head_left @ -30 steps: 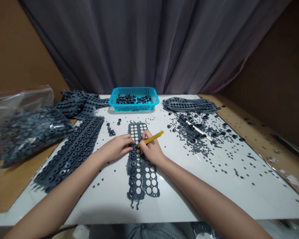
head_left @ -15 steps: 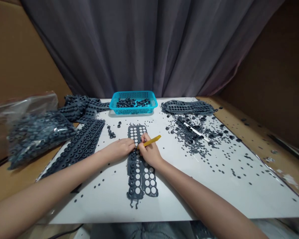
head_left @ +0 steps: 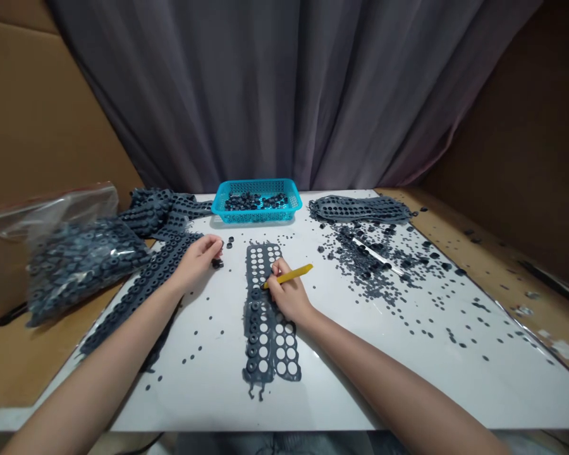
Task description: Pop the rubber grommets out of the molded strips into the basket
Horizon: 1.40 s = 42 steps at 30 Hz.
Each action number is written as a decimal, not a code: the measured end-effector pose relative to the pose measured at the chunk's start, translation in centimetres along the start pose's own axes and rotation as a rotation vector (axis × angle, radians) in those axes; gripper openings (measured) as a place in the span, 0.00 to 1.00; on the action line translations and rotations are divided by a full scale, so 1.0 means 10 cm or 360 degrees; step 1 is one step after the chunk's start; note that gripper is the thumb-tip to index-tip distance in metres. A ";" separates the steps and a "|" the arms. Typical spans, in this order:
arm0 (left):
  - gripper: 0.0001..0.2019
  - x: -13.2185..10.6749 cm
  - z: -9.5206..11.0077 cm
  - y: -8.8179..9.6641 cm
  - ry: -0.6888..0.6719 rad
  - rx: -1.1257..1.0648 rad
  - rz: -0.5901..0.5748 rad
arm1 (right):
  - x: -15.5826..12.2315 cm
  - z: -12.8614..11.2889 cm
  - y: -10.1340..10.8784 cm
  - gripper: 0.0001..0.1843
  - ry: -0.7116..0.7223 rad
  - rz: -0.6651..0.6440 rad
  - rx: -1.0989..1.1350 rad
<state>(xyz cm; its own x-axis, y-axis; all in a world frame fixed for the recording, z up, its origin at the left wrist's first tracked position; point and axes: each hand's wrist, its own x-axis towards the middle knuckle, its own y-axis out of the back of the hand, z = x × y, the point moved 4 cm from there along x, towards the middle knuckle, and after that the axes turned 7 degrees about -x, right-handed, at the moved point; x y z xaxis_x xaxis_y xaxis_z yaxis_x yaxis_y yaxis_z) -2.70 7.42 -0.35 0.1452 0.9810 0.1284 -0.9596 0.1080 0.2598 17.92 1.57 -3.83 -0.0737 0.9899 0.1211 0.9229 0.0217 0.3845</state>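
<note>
My left hand (head_left: 198, 262) has moved off to the left of the sheet, its fingers curved just beside a small cluster of black rubber rings (head_left: 217, 263). It shows nothing held. My right hand (head_left: 288, 292) grips a yellow pointed tool (head_left: 290, 275), with the tip resting on a perforated grey rubber sheet (head_left: 260, 268). Some of the sheet's holes still carry black rings, mostly along its lower left, while others show white table through them.
A turquoise mesh basket (head_left: 257, 202) of black rings stands at the back. A plastic bag of rings (head_left: 83, 265) and ring-filled strips (head_left: 142, 291) lie left. To the right are a punched strip (head_left: 360, 208), scattered bits (head_left: 374, 268) and a metal blade (head_left: 377, 256).
My left hand has moved left, away from the sheet, to the small cluster of rings. My right hand stays on the sheet with the yellow tool.
</note>
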 end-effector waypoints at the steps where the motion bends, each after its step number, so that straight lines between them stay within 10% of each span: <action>1: 0.14 -0.03 -0.02 0.02 0.0087 -0.0120 -0.0030 | -0.01 -0.01 0.01 0.06 -0.0014 -0.0006 0.0061; 7: 0.18 -0.39 -0.07 -0.33 0.0753 -0.0924 -0.0395 | -0.10 -0.08 0.08 0.06 -0.0046 -0.0039 0.0266; 16: 0.09 -0.46 -0.04 -0.44 0.0860 -0.1389 -0.0387 | -0.14 -0.17 0.21 0.07 0.0131 0.0018 0.0102; 23: 0.19 -0.49 -0.12 -0.46 0.1169 -0.1547 -0.0259 | -0.67 -0.72 0.07 0.15 0.1201 -0.0846 -0.0781; 27: 0.21 -0.49 -0.16 -0.46 0.1272 -0.1562 -0.0179 | -0.98 -0.70 -0.02 0.04 0.1305 -0.1043 -0.1295; 37: 0.13 -0.41 0.03 -0.39 0.0867 -0.0987 -0.0189 | -1.11 -0.56 -0.08 0.05 0.1234 -0.1032 -0.1272; 42: 0.11 -0.10 0.29 -0.88 0.0503 -0.0376 -0.0595 | -1.13 -0.63 0.00 0.06 0.1129 -0.0987 -0.1153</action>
<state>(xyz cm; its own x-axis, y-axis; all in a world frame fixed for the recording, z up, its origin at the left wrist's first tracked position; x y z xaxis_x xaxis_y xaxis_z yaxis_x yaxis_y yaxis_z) 6.31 5.05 -0.01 0.4423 0.8655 -0.2351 -0.8899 0.4562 0.0054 16.35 -10.46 0.55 -0.8359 0.5347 0.1237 0.2437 0.1597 0.9566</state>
